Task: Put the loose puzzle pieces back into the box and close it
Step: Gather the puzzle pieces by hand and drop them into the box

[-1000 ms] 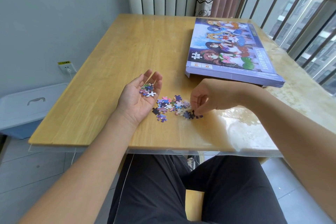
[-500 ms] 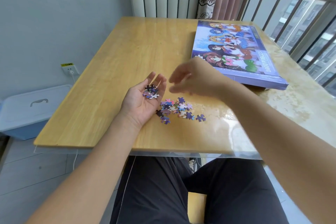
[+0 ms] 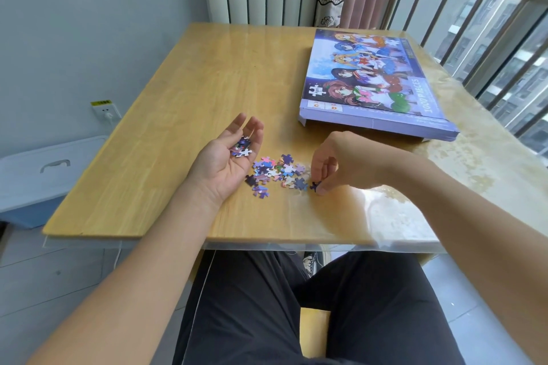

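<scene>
My right hand point(image 3: 329, 166) pinches a dark piece point(image 3: 315, 186) at the right of the puzzle pieces point(image 3: 275, 173) near the desk's point(image 3: 189, 92) front edge, and I should lift it cleanly into my spread left hand point(image 3: 229, 161) before the box point(image 3: 373, 83).

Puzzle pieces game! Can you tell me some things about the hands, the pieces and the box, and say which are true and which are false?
1. The left hand lies palm up with puzzle pieces in it. True.
2. The right hand is pinching a dark piece at the right end of the pile. True.
3. The puzzle box sits on the floor. False: it lies on the table, beyond the right hand.
4. All the loose pieces are inside the box. False: many lie on the table between the hands.
5. The box says 1000 pieces. True.
</scene>
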`<action>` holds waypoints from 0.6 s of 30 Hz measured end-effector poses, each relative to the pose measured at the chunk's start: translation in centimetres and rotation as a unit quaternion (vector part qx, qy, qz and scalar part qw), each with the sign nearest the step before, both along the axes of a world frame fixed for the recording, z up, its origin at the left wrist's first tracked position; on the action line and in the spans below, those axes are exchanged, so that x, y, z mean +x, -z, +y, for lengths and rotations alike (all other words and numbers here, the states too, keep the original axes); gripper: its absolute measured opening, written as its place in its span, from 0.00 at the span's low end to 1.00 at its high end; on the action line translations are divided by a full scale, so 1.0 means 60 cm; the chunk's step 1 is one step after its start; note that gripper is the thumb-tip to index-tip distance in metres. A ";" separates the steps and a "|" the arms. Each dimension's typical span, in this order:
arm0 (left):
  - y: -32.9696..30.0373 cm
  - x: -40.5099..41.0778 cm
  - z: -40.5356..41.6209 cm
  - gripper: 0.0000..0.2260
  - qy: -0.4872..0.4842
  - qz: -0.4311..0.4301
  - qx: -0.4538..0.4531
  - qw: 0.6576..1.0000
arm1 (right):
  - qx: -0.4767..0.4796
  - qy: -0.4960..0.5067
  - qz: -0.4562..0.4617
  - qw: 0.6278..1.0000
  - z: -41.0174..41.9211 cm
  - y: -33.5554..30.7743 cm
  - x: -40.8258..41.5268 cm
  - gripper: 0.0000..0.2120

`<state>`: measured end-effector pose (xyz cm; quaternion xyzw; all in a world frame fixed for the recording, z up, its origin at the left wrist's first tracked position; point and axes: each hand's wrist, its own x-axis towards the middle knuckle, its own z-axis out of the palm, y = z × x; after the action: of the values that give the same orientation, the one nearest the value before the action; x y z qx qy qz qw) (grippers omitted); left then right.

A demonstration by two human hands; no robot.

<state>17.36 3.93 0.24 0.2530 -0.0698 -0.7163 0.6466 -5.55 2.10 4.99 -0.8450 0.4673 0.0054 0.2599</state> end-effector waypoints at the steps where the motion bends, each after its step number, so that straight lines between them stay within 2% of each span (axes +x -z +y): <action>1: 0.000 0.000 0.000 0.13 0.000 0.000 0.001 1.000 | 0.002 -0.002 0.004 1.000 0.000 0.000 0.001 0.07; 8: -0.002 0.000 0.001 0.13 0.000 0.007 0.002 1.000 | -0.002 -0.003 -0.011 1.000 0.004 -0.001 -0.001 0.12; 18: -0.004 0.000 0.000 0.10 0.000 0.018 0.007 1.000 | 0.001 -0.034 0.036 0.999 0.004 -0.008 0.010 0.07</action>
<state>17.38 3.92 0.47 0.2449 -0.0532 -0.7209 0.6462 -4.97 2.37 5.50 -0.8593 0.4477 0.0450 0.2432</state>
